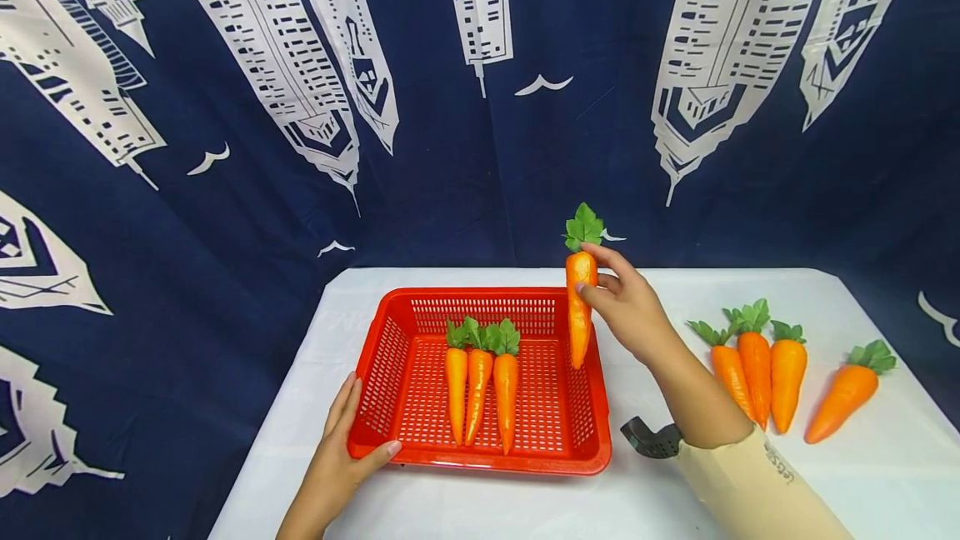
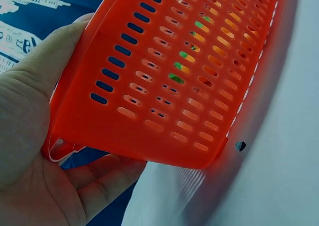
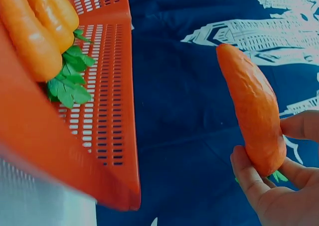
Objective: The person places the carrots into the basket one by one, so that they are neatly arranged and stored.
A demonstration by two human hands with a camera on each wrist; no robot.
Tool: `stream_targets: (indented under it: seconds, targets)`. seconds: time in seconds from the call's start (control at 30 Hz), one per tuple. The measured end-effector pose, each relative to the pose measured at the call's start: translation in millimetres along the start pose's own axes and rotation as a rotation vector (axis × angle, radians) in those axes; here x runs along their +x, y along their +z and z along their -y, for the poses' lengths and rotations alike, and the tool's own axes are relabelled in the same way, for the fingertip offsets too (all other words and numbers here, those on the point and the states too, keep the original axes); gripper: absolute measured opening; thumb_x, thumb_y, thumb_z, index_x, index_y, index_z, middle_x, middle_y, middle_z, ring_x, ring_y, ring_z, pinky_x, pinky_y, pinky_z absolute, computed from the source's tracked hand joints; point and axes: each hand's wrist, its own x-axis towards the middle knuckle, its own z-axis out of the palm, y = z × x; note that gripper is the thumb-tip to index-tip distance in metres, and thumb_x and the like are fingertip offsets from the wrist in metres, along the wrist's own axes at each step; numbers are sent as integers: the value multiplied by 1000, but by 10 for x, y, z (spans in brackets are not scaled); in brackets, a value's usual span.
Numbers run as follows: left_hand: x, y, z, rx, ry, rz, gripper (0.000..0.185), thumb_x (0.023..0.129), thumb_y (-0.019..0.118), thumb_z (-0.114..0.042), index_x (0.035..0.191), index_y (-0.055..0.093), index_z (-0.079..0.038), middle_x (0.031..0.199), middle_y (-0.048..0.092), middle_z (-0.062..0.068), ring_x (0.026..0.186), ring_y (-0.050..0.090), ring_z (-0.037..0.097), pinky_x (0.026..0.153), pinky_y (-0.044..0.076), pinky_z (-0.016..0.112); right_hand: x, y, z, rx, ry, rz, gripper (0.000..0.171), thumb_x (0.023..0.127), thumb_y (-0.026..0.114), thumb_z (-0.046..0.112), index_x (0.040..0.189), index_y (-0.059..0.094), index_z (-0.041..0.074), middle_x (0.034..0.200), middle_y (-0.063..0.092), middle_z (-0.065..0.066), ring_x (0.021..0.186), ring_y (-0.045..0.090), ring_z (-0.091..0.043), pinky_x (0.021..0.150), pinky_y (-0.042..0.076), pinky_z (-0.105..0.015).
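Note:
A red perforated basket (image 1: 390, 357) sits on the white table and holds three orange toy carrots (image 1: 480, 386) with green tops. My left hand (image 1: 348, 448) grips the basket's front left corner (image 2: 149, 111), thumb on the rim. My right hand (image 1: 622, 302) holds a fourth carrot (image 1: 579, 307) upright by its top end, tip down, over the basket's right wall. In the right wrist view the fingers (image 3: 249, 178) curl round the held carrot (image 3: 251, 109), with the basket (image 3: 107, 111) and its carrots (image 3: 35, 31) to the left.
Several more carrots (image 1: 772, 369) lie on the table's right side, one (image 1: 847, 390) apart from the others. A dark strap (image 1: 651, 438) shows at my right wrist. A navy curtain with white building prints hangs behind the table (image 1: 862, 482).

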Motion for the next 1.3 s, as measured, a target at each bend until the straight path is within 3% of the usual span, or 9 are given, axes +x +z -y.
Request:
stream_targets:
  seconds: [0.4, 0.6, 0.87, 1.13, 1.3]
  targets:
    - [13, -4, 2, -12, 10, 0, 112, 80, 85, -43, 163, 10, -33, 171, 3, -8, 156, 13, 34, 117, 21, 72, 188, 258, 23, 17, -31, 52, 59, 96, 68, 16, 150, 47, 22, 148, 39, -15, 130, 58, -38, 93, 58, -50]
    - [25, -9, 1, -4, 9, -4, 112, 81, 85, -42, 164, 11, -31, 171, 3, -9, 156, 13, 35, 118, 21, 71, 277, 407, 32, -25, -26, 71, 57, 96, 69, 17, 149, 50, 23, 148, 39, -15, 127, 59, -37, 91, 60, -44]
    - [11, -5, 7, -7, 11, -4, 111, 81, 84, -42, 164, 11, -31, 171, 4, -9, 156, 12, 34, 117, 21, 72, 296, 612, 51, -53, -48, 146, 55, 98, 58, 10, 151, 48, 20, 148, 39, -15, 123, 62, -35, 86, 57, -31]
    - [11, 2, 20, -12, 18, -6, 110, 81, 84, -41, 163, 11, -32, 171, 4, -9, 156, 13, 34, 117, 21, 72, 343, 822, 17, -73, -6, 200, 50, 94, 66, 8, 142, 55, 18, 144, 44, -14, 121, 61, -34, 78, 59, -30]
    - [10, 2, 26, -5, 17, -6, 111, 81, 84, -42, 164, 11, -32, 171, 4, -8, 156, 14, 35, 117, 22, 72, 379, 941, -79, -147, 13, 218, 47, 93, 69, 7, 137, 59, 15, 139, 49, -14, 115, 59, -32, 84, 59, -33]
